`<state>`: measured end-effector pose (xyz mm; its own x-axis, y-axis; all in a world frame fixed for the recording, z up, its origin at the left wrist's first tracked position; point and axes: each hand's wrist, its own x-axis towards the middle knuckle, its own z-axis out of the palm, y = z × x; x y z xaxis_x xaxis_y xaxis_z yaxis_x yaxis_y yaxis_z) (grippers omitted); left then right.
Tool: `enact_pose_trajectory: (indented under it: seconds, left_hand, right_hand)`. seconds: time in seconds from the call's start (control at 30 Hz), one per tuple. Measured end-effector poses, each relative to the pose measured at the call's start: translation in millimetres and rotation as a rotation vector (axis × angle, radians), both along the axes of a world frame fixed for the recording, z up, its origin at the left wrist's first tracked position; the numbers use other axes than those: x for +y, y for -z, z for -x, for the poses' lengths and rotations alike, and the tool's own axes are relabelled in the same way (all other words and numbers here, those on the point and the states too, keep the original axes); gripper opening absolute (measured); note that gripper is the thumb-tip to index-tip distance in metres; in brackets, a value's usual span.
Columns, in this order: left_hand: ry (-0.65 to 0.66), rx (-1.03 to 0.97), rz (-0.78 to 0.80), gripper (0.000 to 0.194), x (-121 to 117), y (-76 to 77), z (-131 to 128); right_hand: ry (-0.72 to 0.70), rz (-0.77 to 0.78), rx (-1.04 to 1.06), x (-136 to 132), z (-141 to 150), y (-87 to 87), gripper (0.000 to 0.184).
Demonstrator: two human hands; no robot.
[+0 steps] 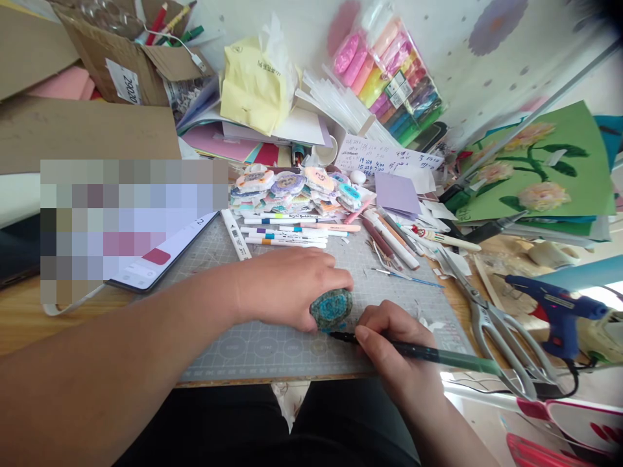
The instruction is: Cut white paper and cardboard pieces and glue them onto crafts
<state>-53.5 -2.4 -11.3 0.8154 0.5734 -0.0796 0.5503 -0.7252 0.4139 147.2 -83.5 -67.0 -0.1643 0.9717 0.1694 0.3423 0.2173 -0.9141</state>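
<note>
My left hand (296, 285) grips a small rounded piece (331, 307), dark green at the rim with a bright blue pattern in its middle. It is held just over the grey cutting mat (272, 347). In my right hand (396, 337) is a slim pen (438, 355) with a black front and a dark green rear, pinched near its tip. That dark tip points left, close below the lower edge of the piece; whether they touch I cannot tell. Small blue marks show on the mat beside the piece.
Behind my hands lie several white markers (287, 239) and a pile of colourful decorated pieces (289, 183). Large scissors (487, 311) and a blue glue gun (555, 305) are at the right. A phone (165, 259) leans at the left. Cardboard boxes (117, 71) stand behind it.
</note>
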Motion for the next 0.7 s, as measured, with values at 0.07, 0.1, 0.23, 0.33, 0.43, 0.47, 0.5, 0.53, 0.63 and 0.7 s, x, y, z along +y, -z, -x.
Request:
enact_pose_trajectory:
  seconds: [0.07, 0.1, 0.23, 0.33, 0.43, 0.47, 0.5, 0.53, 0.63, 0.7]
  left_hand:
    - [0.000, -0.001, 0.003, 0.047, 0.4, 0.7, 0.3]
    - [0.000, -0.001, 0.003, 0.047, 0.7, 0.9, 0.4]
    - [0.000, 0.011, 0.002, 0.048, 0.9, 0.5, 0.3]
    - [0.002, 0.015, -0.002, 0.047, 0.2, -0.4, 0.3]
    - [0.006, 0.012, -0.011, 0.046, -0.4, -0.7, 0.4]
    - [0.006, 0.012, -0.014, 0.045, -0.5, -0.5, 0.5]
    - [0.006, 0.013, -0.016, 0.045, -0.5, -0.2, 0.5]
    - [0.005, 0.014, -0.018, 0.044, -0.4, 0.3, 0.6]
    - [0.009, 0.005, -0.027, 0.045, 0.2, 1.9, 0.8]
    - [0.015, -0.005, -0.030, 0.046, 0.4, 2.6, 1.0]
  right_hand:
    - [0.005, 0.005, 0.020, 0.2, 0.7, 0.6, 0.023]
    - [0.015, 0.006, 0.031, 0.2, 1.1, 1.0, 0.023]
    - [0.061, -0.002, 0.044, 0.4, 2.3, 2.0, 0.024]
    - [0.064, 0.007, 0.053, 0.8, 2.2, 1.7, 0.024]
    - [0.064, 0.008, 0.049, 1.3, 2.0, 1.1, 0.024]
    - [0.063, 0.008, 0.043, 1.4, 2.2, 1.0, 0.024]
    - [0.061, 0.008, 0.040, 1.4, 2.4, 0.9, 0.024]
    - [0.061, 0.006, 0.037, 1.3, 2.6, 0.8, 0.024]
    - [0.073, -0.012, 0.023, 1.0, 3.7, 0.7, 0.024]
    - [0.072, -0.015, 0.027, 0.6, 4.3, 0.5, 0.024]
